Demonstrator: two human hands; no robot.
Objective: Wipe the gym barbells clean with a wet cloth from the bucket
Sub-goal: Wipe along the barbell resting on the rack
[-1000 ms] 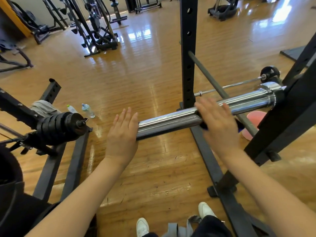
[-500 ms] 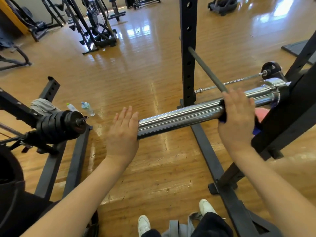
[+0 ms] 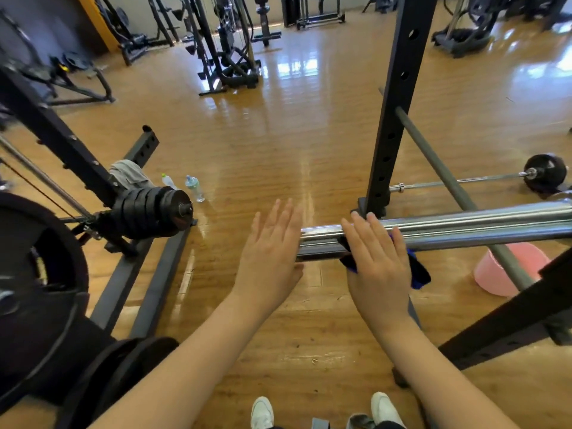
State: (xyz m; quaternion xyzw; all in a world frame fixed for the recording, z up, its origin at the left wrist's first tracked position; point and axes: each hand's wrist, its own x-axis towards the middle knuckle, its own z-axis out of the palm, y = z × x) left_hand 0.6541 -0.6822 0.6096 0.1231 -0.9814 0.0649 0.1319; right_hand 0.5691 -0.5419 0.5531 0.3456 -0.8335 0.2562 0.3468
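Nearest, at the bottom edge, two white shoes (image 3: 261, 411) stand on the wooden floor (image 3: 278, 144). Both forearms reach forward from there. The left hand (image 3: 268, 255) is spread flat, fingers straight and together, its palm set against the near end of the chrome barbell (image 3: 464, 226); it holds nothing. The right hand (image 3: 377, 261) lies just right of it, fingers straight, pressing a blue cloth (image 3: 418, 272) down on top of the barbell; the cloth wraps the sleeve under the palm and a dark blue corner hangs out below on the right. The two hands are near each other but apart.

The barbell runs level from the left hand off to the right edge, crossing in front of a black rack post (image 3: 393, 119). Below it on the right a pink bucket (image 3: 498, 274) sits on the floor, partly hidden by a grey bar (image 3: 448, 178) that slants across it and by a black rack beam (image 3: 510, 314).

To the left, a stack of black plates (image 3: 148, 212) sits on a peg, with a large dark plate nearer at the left edge. Just beyond the stack lie a grey towel (image 3: 128, 174) and two bottles (image 3: 195, 187) on the floor.

Farther right, a thin barbell with a small black plate (image 3: 544, 171) rests on the floor. Far off, black gym machines (image 3: 226, 51) stand along the wall.
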